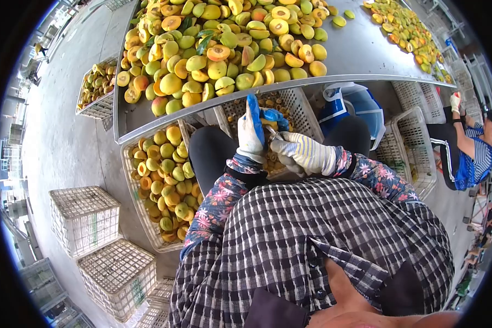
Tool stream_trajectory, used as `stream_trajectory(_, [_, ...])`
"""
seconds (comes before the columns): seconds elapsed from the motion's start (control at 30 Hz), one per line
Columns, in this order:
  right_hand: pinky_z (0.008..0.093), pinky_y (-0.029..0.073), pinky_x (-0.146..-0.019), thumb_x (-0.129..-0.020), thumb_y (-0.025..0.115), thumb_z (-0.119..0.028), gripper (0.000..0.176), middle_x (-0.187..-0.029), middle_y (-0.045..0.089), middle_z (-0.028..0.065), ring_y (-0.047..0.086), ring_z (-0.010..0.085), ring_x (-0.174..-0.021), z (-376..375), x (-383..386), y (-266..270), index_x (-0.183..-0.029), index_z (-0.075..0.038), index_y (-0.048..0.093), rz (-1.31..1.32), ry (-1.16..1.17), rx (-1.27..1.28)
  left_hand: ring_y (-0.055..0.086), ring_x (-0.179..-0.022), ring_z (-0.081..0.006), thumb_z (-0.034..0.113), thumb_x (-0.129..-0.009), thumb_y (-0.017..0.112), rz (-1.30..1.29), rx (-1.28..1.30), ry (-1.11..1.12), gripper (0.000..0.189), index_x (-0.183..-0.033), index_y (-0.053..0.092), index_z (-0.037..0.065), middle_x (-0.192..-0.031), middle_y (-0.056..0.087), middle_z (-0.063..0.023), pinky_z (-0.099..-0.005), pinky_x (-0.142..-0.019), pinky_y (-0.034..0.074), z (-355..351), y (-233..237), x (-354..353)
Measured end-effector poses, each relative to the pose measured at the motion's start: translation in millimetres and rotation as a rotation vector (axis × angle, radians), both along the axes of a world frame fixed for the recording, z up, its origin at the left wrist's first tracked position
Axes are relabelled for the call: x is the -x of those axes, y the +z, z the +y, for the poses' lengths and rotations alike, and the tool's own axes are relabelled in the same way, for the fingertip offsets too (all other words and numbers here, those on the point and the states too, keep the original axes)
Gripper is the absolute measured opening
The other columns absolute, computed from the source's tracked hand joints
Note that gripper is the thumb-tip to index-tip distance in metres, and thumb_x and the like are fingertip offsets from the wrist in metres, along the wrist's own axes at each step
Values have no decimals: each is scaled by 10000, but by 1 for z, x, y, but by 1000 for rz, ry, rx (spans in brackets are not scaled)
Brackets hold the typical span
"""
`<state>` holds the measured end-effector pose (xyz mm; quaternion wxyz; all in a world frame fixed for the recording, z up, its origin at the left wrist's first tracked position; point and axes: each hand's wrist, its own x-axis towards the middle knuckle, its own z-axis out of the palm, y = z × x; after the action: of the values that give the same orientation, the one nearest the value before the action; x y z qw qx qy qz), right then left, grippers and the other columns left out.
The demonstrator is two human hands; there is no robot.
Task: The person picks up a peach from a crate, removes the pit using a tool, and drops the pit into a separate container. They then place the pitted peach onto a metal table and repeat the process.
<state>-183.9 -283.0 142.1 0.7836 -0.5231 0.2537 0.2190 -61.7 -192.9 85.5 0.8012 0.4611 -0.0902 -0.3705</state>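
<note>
My left hand (252, 128), in a white glove with blue coating, is closed around a yellow fruit piece (270, 126) that shows only in part. Against that piece, my right hand (305, 153), in a striped grey-white glove, grips a small metal tool (273, 131) whose full shape is hidden. Both hands are close together over a crate (300, 109) holding small brown-yellow pieces. Just beyond them, halved and whole yellow-green fruits (217, 69) are heaped on the metal table (361, 54).
A crate of fruit halves (167, 177) stands at my left knee. Upturned crates (87, 213) are on the floor further left. A blue and white bucket (355, 106) is under the table at right. Another person (470, 142) sits at far right.
</note>
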Motion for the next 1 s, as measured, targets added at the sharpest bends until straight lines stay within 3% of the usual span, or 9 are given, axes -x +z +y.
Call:
stream_trajectory(0.17, [223, 328, -382, -986, 552, -394, 226, -595, 454, -61, 416, 67, -425, -3, 6, -4, -954, -172, 528, 77, -36, -180, 652, -648, -288, 525, -1012, 420, -161, -98, -26, 637, -655, 545, 12, -740, 638, -172, -391, -651, 549, 6, 8, 2])
stream_trajectory(0.27, [211, 310, -380, -992, 541, -375, 208, -582, 437, -67, 405, 53, -420, -4, 7, 2, -942, -174, 530, 71, -28, -218, 672, -655, -245, 545, -1008, 415, -52, -12, -51, 689, -729, 644, -41, -713, 677, -156, -346, -648, 547, 5, -4, 0])
stream_trajectory(0.37, [238, 387, -474, -993, 543, -344, 216, -652, 484, -38, 464, 87, -519, -9, 8, -6, -979, -129, 546, -39, 73, -62, 672, -693, -278, 586, -979, 446, 300, 69, -72, 661, -793, 629, -21, -760, 664, -154, -389, -672, 562, 3, 0, 2])
stream_trajectory(0.5, [319, 448, -734, -983, 570, -298, 274, -847, 548, 44, 520, 174, -785, -7, 12, -19, -1068, -40, 540, -266, 161, 492, 665, -804, -351, 609, -951, 477, 444, 141, -40, 598, -861, 608, 33, -834, 642, -148, -501, -777, 576, -2, -15, -4])
stream_trajectory(0.63, [334, 449, -699, -980, 578, -304, 271, -792, 529, 81, 527, 199, -726, -26, 21, -25, -1039, -43, 534, -410, 212, 677, 661, -899, -367, 618, -953, 462, 437, 220, 60, 600, -957, 615, 38, -958, 657, -159, -522, -852, 554, 3, -20, -9])
stream_trajectory(0.8, [359, 460, -719, -966, 608, -296, 277, -829, 580, 108, 564, 223, -759, -39, 20, -52, -1013, -31, 543, -445, 35, 806, 606, -1077, -408, 628, -955, 434, 669, 322, 7, 638, -1040, 633, 28, -1114, 646, -191, -562, -953, 496, 26, -11, -22])
stream_trajectory(0.87, [311, 462, -772, -983, 587, -283, 309, -882, 591, 87, 537, 163, -811, -41, 17, -39, -1110, -2, 570, -396, 97, 891, 599, -1089, -418, 620, -961, 422, 621, 351, 51, 638, -1051, 634, 26, -1131, 642, -195, -584, -970, 477, 52, -8, -31])
stream_trajectory(0.9, [311, 462, -768, -984, 584, -280, 295, -879, 590, 80, 538, 159, -805, -42, 20, -54, -1087, -3, 577, -594, 41, 963, 584, -1115, -423, 613, -966, 406, 603, 412, 84, 639, -1062, 630, 22, -1132, 640, -191, -608, -975, 460, 72, -8, -39])
stream_trajectory(1.0, [220, 397, -626, -980, 603, -235, 164, -803, 523, -53, 457, 49, -699, -48, 32, -73, -1047, -85, 585, -296, -27, 640, 582, -1104, -416, 569, -993, 384, 369, 324, 372, 592, -1103, 615, 35, -1121, 640, -172, -625, -960, 456, 146, -12, -59])
